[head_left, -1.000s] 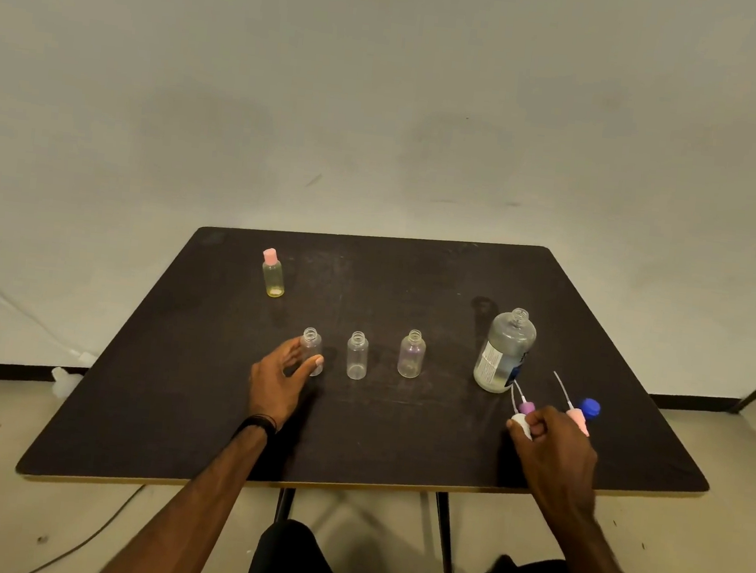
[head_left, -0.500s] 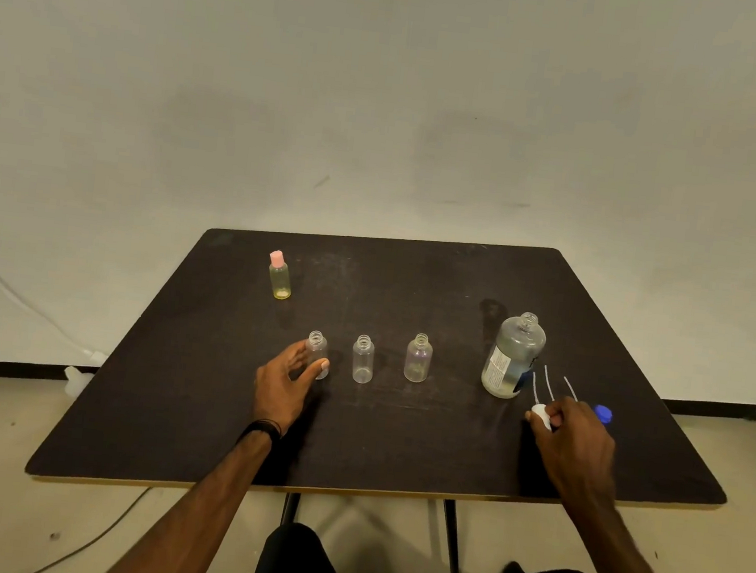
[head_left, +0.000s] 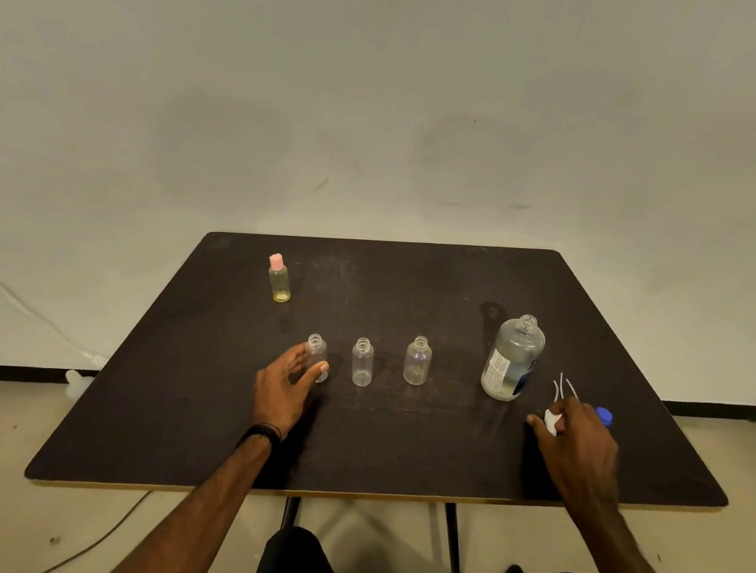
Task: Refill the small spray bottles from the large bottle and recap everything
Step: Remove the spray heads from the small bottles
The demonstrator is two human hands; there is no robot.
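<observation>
Near right: right hand (head_left: 582,436) pinches a white spray cap (head_left: 551,421) on the table (head_left: 165,427), blue cap (head_left: 604,415) beside. Left hand (head_left: 284,381) curls round the leftmost small bottle (head_left: 316,357). Two more (head_left: 362,361) (head_left: 417,360) uncapped, contents unclear; large bottle (head_left: 512,358) open. Recapping not yet done. Far left: pink-capped bottle (head_left: 279,278).

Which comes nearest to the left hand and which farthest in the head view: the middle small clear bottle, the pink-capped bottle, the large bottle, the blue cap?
From the left hand:
1. Middle small clear bottle, just to its right.
2. Pink-capped bottle, behind it, toward the table's far left.
3. Large bottle, well to the right, uncapped.
4. Blue cap, farthest right, beside the right hand.
</observation>
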